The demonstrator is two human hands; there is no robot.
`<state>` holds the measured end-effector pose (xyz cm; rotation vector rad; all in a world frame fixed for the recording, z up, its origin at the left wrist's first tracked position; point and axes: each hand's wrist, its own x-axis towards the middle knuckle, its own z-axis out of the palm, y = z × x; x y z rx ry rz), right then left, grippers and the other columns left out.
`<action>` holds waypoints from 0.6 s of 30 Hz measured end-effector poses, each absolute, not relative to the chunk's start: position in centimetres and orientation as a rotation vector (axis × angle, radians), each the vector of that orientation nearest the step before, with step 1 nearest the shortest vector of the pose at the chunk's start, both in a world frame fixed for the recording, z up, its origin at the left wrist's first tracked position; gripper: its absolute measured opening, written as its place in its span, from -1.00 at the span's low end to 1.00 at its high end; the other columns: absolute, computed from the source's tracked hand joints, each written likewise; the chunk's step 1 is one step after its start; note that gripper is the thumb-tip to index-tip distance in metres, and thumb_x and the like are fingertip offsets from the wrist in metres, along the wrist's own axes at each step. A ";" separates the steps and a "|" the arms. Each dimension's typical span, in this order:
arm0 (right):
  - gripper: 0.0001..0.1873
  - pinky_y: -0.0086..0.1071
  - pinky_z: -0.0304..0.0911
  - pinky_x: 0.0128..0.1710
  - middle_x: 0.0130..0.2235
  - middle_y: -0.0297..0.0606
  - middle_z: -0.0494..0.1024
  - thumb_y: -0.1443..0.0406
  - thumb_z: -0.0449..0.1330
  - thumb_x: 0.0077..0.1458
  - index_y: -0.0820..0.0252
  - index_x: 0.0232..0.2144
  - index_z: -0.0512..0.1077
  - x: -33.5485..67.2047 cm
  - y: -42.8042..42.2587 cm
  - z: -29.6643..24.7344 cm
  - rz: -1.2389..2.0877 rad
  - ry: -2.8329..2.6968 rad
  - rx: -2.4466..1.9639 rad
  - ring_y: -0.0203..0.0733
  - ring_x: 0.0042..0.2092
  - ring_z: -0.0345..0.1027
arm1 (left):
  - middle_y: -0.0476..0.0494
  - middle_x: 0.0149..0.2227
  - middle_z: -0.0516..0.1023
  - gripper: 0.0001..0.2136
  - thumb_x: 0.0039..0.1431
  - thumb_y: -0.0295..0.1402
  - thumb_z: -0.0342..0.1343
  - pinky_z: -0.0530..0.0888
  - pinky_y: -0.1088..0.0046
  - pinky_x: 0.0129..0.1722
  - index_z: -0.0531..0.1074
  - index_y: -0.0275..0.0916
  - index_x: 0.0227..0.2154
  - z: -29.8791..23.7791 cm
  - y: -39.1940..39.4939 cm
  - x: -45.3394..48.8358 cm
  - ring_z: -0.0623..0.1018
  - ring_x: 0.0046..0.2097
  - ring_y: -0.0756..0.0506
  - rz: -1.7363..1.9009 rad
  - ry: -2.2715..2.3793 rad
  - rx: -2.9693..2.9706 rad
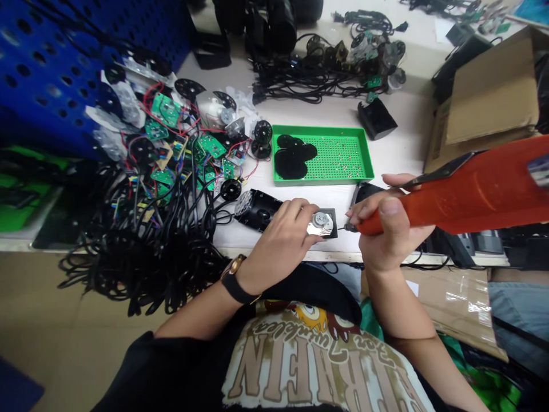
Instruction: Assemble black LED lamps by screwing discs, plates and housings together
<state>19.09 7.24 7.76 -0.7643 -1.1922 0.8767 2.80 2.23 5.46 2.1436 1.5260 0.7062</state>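
My left hand [289, 232] is closed around a small black square housing with a round metal motor [321, 220] showing at its open end. It lies low over the bench, close to the front edge. In my right hand [390, 229] is an orange power screwdriver [467, 191], held level with its thin bit pointing left. The bit's tip ends just right of the housing; whether it touches cannot be made out. A black cylindrical part with a silver grille [257, 210] rests beside my left hand.
Beyond my hands stands a green tray [323, 182] with black discs and small screws. Circuit boards with wires [167, 109] and black cables [167, 252] are heaped at left. A cardboard box [493, 91] stands at right, and a black plastic housing [377, 119] lies behind the tray.
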 end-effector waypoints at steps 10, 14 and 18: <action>-0.74 -0.40 0.39 -0.54 -0.56 -0.52 0.44 0.09 0.42 0.15 0.03 -0.19 0.53 18.0 7.3 7.2 0.914 -1.147 -0.729 -0.34 -0.60 0.37 | -0.20 -0.09 0.48 -0.73 0.31 -0.23 0.29 0.38 0.12 0.02 0.64 -0.04 0.04 3.6 0.7 4.2 0.39 0.00 -0.27 0.608 1.572 2.189; -0.73 -0.41 0.35 -0.56 -0.57 -0.54 0.42 0.08 0.41 0.15 0.03 -0.19 0.49 18.1 7.4 6.3 0.915 -1.156 -0.753 -0.34 -0.60 0.35 | -0.19 -0.02 0.44 -0.70 0.30 -0.22 0.31 0.36 0.11 0.07 0.63 0.12 0.07 3.8 0.9 2.9 0.37 0.05 -0.26 0.527 1.365 2.167; -0.67 -0.37 0.36 -0.55 -0.58 -0.56 0.39 0.00 0.39 0.15 0.03 -0.19 0.45 18.2 7.5 5.9 0.866 -1.171 -0.817 -0.31 -0.60 0.34 | -0.17 -0.05 0.47 -0.67 0.27 -0.14 0.32 0.39 0.10 0.13 0.62 0.05 0.08 4.6 1.1 1.6 0.40 0.06 -0.24 0.518 1.263 2.089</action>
